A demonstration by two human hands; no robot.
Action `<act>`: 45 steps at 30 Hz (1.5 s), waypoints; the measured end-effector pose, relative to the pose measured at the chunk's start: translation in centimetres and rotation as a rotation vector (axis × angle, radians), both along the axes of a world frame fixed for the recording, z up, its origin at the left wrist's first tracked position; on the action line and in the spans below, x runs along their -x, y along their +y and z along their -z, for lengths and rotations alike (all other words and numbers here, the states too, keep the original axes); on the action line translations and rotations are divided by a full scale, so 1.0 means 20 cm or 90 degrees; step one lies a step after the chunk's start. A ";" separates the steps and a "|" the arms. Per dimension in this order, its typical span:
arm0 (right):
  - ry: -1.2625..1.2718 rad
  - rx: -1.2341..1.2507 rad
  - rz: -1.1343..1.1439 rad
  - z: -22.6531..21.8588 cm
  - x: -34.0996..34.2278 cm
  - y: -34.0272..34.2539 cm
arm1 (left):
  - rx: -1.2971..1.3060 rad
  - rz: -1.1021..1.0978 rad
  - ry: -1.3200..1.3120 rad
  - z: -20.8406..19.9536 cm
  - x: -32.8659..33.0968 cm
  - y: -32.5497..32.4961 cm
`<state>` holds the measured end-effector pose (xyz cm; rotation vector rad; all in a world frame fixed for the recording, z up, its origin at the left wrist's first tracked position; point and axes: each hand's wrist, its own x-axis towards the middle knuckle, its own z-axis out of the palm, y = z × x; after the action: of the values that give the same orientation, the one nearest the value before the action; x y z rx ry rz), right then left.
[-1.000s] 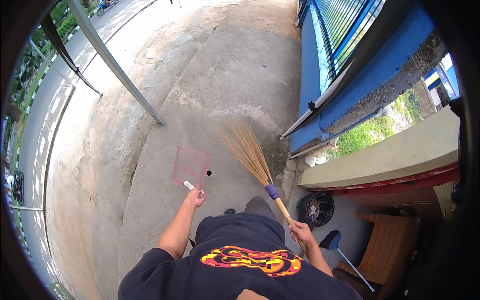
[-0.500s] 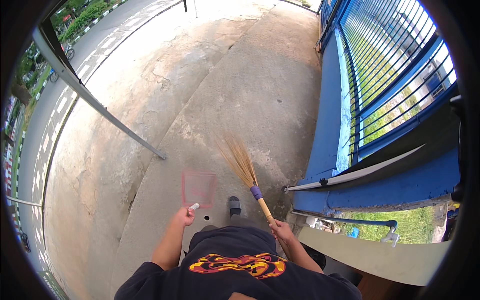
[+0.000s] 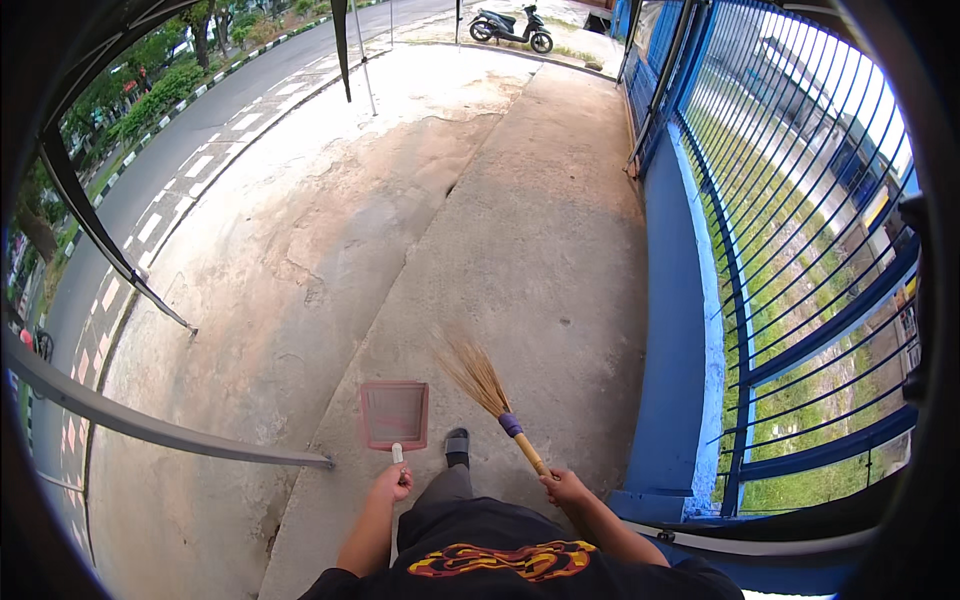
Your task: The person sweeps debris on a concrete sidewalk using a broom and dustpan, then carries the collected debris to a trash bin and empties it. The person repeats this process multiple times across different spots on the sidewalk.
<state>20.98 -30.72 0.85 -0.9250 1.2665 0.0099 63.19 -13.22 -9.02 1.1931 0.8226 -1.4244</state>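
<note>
A pink dustpan [image 3: 424, 415] with a pale handle is held out in front of me at the lower middle. My left hand [image 3: 394, 483] is closed round the end of that handle. To its right, a stick broom [image 3: 474, 377] points forward and a little left, its bristles fanned, with a purple binding above a light wooden handle. My right hand [image 3: 566, 488] grips this handle near its lower end. Between the two tools shows my foot in a grey slide sandal [image 3: 457, 440]. Whether the bristles touch the concrete, I cannot tell.
Rough, cracked concrete [image 3: 480, 240] stretches ahead. A blue wall with a barred fence [image 3: 790, 270] runs along the right. Metal poles stand at left, one grey pole [image 3: 200, 445] footed near the dustpan. A motor scooter [image 3: 512, 28] is parked far ahead; a road [image 3: 260, 75] lies left.
The view has lifted and moved forward, so the scooter and more fence show. The grey pole's foot is now level with my left hand. Both hands keep hold of the dustpan and broom.
</note>
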 end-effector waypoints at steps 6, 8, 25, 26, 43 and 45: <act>0.063 0.037 0.021 -0.14 -0.41 -0.78 | -0.040 -0.020 0.059 -0.01 -0.50 -1.16; 0.072 0.063 0.032 -0.19 -0.51 -1.03 | -0.059 -0.001 0.044 -0.04 -0.61 -1.48; 0.025 0.078 -0.024 -0.12 -1.59 -3.83 | 0.017 -0.017 -0.016 -0.29 -1.63 -3.83; 0.028 0.077 -0.044 -0.13 -1.65 -3.99 | 0.009 -0.048 -0.005 -0.29 -1.68 -3.94; 0.112 0.021 0.197 -0.04 -2.49 -6.29 | 0.054 0.042 0.021 -0.09 -2.91 -6.88; 0.109 0.018 0.219 0.00 -2.56 -6.57 | 0.049 0.049 -0.010 -0.10 -2.98 -7.27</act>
<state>72.13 -162.21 0.88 -0.7306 1.5758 -0.2036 122.88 -158.63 -7.11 1.1864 0.7110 -1.4935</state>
